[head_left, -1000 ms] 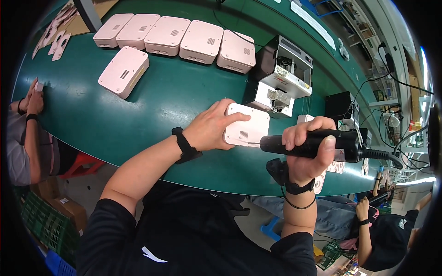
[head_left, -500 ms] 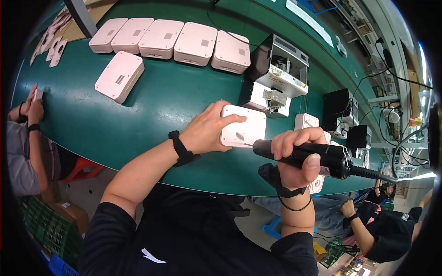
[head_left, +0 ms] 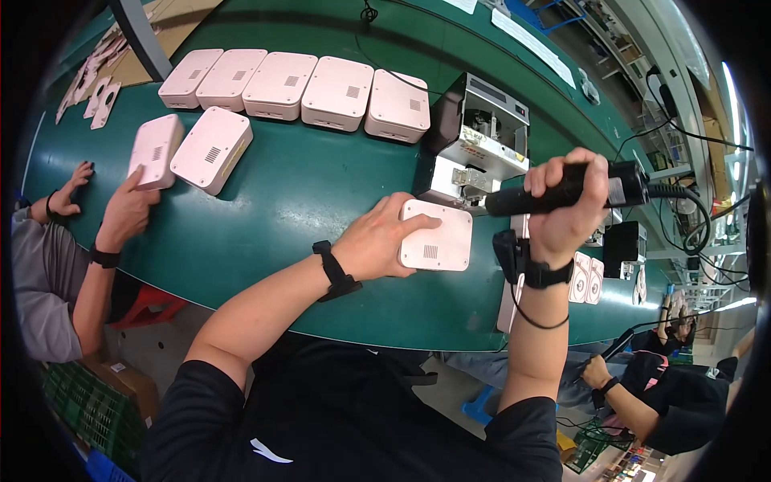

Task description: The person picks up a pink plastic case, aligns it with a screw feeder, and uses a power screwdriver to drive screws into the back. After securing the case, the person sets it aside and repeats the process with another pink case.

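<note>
Overhead, the left hand (head_left: 376,238) pressed a pink box (head_left: 436,235) onto the green bench (head_left: 289,185); the right hand (head_left: 567,210) gripped a black screwdriver (head_left: 562,189) near shelving (head_left: 642,88).

row of pink boxes (head_left: 293,76), screw feeder (head_left: 479,140)

A factory assembly line; a long green conveyor belt (head_left: 265,193) runs under the left hand (head_left: 377,241); identical pale pink casings (head_left: 293,74) sit in a row beyond it; a co-worker's hand (head_left: 128,213) works further left; a screw feeder machine (head_left: 482,140) stands beside the right hand (head_left: 566,205).
</note>
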### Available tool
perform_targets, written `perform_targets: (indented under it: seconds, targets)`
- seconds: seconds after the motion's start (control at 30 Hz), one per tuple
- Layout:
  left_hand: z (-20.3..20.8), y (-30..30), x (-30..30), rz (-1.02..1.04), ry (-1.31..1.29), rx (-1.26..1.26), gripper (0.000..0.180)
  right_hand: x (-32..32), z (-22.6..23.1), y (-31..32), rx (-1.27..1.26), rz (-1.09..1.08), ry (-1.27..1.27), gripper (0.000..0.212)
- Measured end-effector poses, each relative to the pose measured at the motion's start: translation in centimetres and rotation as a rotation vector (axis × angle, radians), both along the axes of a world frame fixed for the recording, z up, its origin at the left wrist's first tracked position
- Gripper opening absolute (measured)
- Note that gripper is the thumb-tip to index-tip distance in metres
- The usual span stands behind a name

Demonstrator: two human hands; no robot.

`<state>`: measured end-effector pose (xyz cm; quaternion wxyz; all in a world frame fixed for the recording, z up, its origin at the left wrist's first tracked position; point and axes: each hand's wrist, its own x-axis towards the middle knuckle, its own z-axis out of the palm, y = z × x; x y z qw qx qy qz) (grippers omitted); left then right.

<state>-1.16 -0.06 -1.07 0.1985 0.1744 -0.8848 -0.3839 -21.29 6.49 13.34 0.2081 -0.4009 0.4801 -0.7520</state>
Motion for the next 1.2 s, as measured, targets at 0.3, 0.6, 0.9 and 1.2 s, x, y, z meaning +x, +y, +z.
perform_targets:
  seconds: [0.3, 0.6, 0.9, 1.2]
  targets:
    - [0.1, 0.1, 0.1, 0.009, 0.039, -0.008, 0.073, 7.4, 1.4, 4.2, -0.033, 0.285, -0.066, 0.051]
    - [-0.2, 0.3, 0.3, 0.018, 0.017, 0.01, 0.079, 9.0, -1.1, 4.0, 0.088, 0.335, 0.024, 0.053]
    - [-0.5, 0.0, 0.5, 0.022, 0.055, -0.007, 0.079, 9.5, -1.6, 3.9, 0.11, 0.343, 0.007, 0.052]
    - [4.0, -0.7, 0.0, -0.154, -0.078, 0.283, 0.059, 5.6, 4.8, 7.7, -0.316, 0.187, -0.179, 0.053]
